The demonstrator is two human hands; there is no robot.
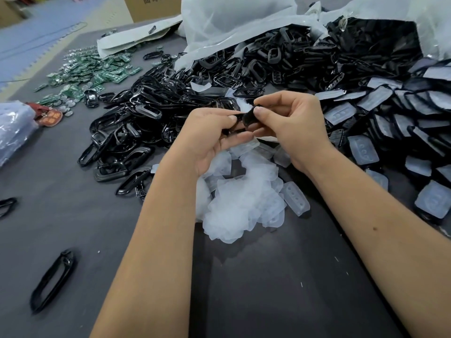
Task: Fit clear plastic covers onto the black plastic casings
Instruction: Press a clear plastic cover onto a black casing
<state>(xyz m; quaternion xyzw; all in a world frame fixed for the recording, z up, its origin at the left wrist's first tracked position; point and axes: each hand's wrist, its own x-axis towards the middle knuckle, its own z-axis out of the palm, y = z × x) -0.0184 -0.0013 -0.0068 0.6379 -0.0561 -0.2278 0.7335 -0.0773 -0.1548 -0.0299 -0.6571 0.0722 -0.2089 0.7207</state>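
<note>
Above the grey table (73, 215), two hands meet: left hand (210, 137) and right hand (292, 125) both pinch one black casing (246, 119) with curled fingers. Clear covers (244, 203) lie heaped beneath, too many to count. Black frames (136, 123) pile left, one stray frame (52, 281) near. White bags (231, 28) spill black parts. Green circuit boards (92, 74) scatter beyond; blue floor mats (36, 32) behind.
</note>
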